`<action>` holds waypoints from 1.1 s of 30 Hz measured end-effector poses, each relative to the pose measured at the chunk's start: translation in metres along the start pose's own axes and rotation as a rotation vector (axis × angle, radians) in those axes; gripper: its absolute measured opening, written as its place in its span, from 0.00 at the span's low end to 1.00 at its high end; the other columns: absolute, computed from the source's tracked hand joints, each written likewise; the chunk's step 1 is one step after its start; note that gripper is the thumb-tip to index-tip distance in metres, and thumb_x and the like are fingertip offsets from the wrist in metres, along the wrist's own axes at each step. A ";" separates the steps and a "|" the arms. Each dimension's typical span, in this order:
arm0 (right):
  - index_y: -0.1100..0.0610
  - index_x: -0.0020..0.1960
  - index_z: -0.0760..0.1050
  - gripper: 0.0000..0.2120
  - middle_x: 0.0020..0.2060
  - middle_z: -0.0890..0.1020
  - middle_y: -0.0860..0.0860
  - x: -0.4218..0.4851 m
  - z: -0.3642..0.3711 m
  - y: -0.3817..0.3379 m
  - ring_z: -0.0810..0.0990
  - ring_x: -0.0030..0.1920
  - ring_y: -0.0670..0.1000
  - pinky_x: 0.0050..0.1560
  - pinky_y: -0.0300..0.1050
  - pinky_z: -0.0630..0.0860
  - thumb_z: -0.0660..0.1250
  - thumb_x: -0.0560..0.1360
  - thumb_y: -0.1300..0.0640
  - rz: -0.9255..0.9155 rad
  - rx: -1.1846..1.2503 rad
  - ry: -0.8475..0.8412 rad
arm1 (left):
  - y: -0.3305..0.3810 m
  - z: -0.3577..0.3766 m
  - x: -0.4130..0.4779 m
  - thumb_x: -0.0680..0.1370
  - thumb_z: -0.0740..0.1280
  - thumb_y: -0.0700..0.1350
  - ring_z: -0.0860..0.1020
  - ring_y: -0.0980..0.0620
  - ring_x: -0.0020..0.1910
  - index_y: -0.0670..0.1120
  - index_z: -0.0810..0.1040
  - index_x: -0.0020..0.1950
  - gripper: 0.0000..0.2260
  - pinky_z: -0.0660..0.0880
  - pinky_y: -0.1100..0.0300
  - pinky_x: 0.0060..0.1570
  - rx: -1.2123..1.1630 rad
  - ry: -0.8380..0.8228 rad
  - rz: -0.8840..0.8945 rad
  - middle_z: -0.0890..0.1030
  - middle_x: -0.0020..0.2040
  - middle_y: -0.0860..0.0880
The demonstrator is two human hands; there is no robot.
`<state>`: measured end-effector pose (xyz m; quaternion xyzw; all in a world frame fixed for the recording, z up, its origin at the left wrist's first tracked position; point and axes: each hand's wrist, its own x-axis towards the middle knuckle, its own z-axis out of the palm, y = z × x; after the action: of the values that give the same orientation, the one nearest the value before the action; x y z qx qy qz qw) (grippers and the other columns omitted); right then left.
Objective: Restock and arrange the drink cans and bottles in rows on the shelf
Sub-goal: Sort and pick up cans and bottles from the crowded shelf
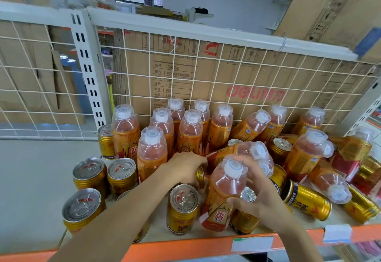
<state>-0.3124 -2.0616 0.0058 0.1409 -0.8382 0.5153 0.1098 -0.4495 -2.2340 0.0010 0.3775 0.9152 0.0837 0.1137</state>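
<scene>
Orange drink bottles with clear cap covers stand in rows [190,132] at the back of the shelf [185,243]; others lean or lie jumbled on the right [305,154]. Gold cans stand upright at the front left [90,173]. My right hand [261,197] grips a tilted bottle [223,191] near the front edge. A gold can [244,220] stands behind that bottle, under my palm. My left hand [185,167] reaches in with fingers curled round a lying gold can [200,176], beside a toppled bottle [237,152].
A white wire mesh panel [206,72] backs the shelf, with cardboard boxes [206,88] behind it. The shelf's front edge is orange with a label holder [338,234]. Lying cans [307,200] crowd the right side. Bare shelf surface [37,179] lies to the left.
</scene>
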 end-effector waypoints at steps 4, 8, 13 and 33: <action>0.37 0.66 0.65 0.34 0.63 0.72 0.39 0.000 0.001 -0.001 0.71 0.65 0.48 0.61 0.44 0.73 0.75 0.66 0.55 0.000 -0.001 0.005 | 0.002 -0.011 -0.004 0.66 0.75 0.53 0.76 0.48 0.53 0.53 0.75 0.56 0.21 0.74 0.54 0.47 -0.011 0.064 0.025 0.78 0.55 0.51; 0.37 0.66 0.65 0.34 0.63 0.72 0.39 0.000 0.001 -0.001 0.72 0.65 0.48 0.62 0.46 0.72 0.75 0.66 0.57 0.008 -0.001 0.008 | 0.001 -0.017 -0.014 0.67 0.75 0.52 0.74 0.51 0.42 0.49 0.70 0.48 0.18 0.66 0.62 0.32 -0.070 0.162 -0.018 0.75 0.46 0.51; 0.37 0.66 0.64 0.35 0.63 0.72 0.39 0.000 0.002 -0.002 0.71 0.65 0.46 0.62 0.41 0.72 0.75 0.66 0.58 0.009 -0.004 0.003 | 0.007 -0.015 -0.026 0.70 0.74 0.49 0.77 0.48 0.47 0.48 0.68 0.49 0.17 0.70 0.63 0.38 0.012 0.205 -0.044 0.78 0.51 0.47; 0.33 0.71 0.53 0.38 0.67 0.61 0.27 -0.006 0.003 -0.001 0.62 0.68 0.34 0.62 0.28 0.65 0.72 0.70 0.47 -0.018 -0.112 -0.009 | 0.010 0.012 -0.064 0.81 0.57 0.51 0.75 0.56 0.57 0.51 0.67 0.65 0.13 0.73 0.63 0.54 -0.284 0.353 -0.114 0.74 0.62 0.53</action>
<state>-0.3062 -2.0642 0.0027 0.1442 -0.8649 0.4660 0.1185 -0.3954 -2.2711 0.0010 0.2850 0.9198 0.2697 0.0081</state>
